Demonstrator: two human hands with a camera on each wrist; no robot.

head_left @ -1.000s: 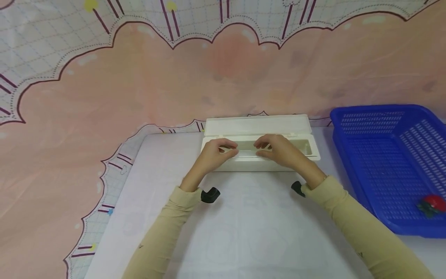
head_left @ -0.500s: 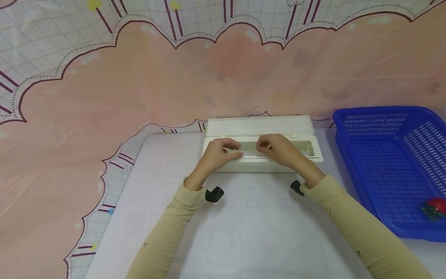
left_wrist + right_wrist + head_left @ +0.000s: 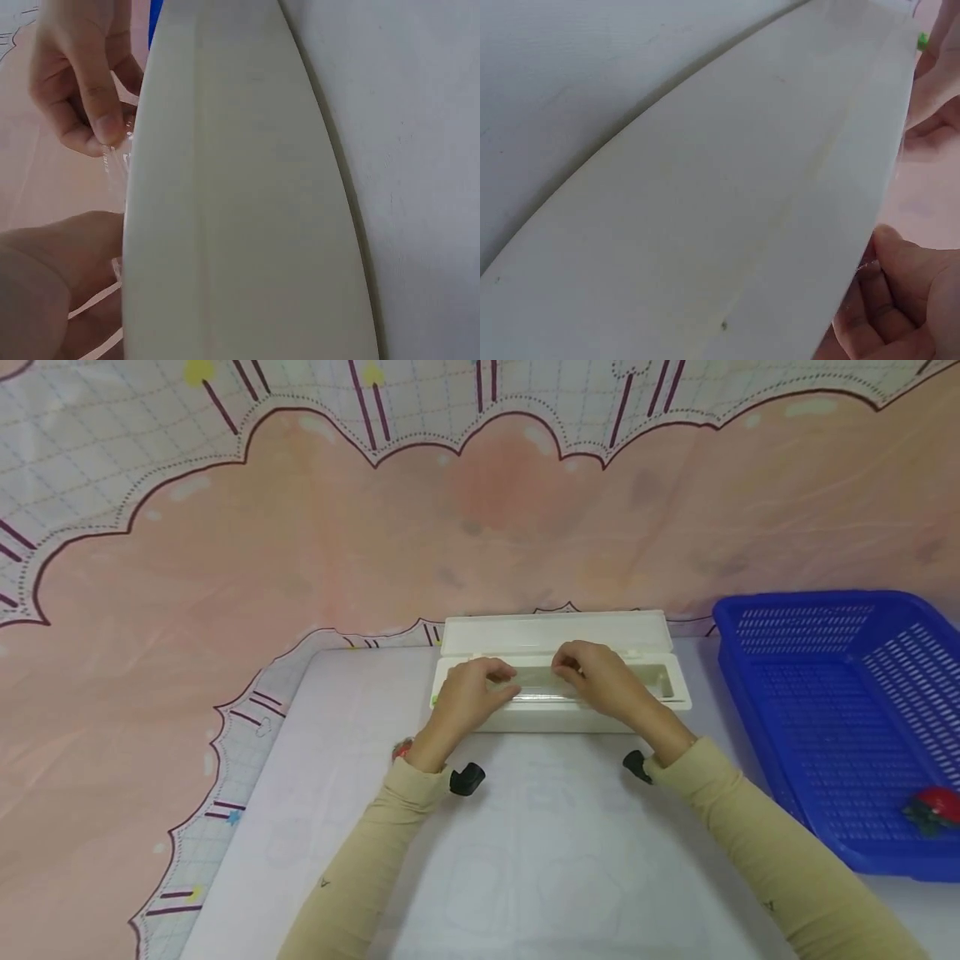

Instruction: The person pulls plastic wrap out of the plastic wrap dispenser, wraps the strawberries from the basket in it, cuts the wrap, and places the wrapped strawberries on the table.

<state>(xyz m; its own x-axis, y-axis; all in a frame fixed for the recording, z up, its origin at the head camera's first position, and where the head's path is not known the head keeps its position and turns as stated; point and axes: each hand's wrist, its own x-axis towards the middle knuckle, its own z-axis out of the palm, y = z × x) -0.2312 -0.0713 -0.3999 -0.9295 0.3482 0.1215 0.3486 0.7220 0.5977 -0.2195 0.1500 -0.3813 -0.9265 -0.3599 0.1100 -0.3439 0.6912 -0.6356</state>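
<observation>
A long white box (image 3: 555, 721) with its hinged lid (image 3: 555, 633) raised stands at the back of the table. My right hand (image 3: 600, 675) is over the opening; in the left wrist view the right hand (image 3: 86, 82) pinches clear plastic film (image 3: 118, 161) between thumb and fingers. My left hand (image 3: 468, 693) hovers at the left half of the opening, with a visible gap between thumb and index finger. In the left wrist view its fingertips go out of sight behind the box wall, beside the film. The right wrist view shows my right hand (image 3: 900, 300) close to the box edge.
A blue perforated basket (image 3: 757, 735) stands at right, with a red toy strawberry (image 3: 933, 810) in it. Another red, strawberry-like item (image 3: 402, 748) shows partly behind my left wrist. A small green bit (image 3: 922, 41) is near the left hand. White cloth (image 3: 525, 860) covers the table.
My right fingertips have come together and the hand has risen slightly. My left hand has moved a little; a red item behind its wrist and a green bit by the box have come into view.
</observation>
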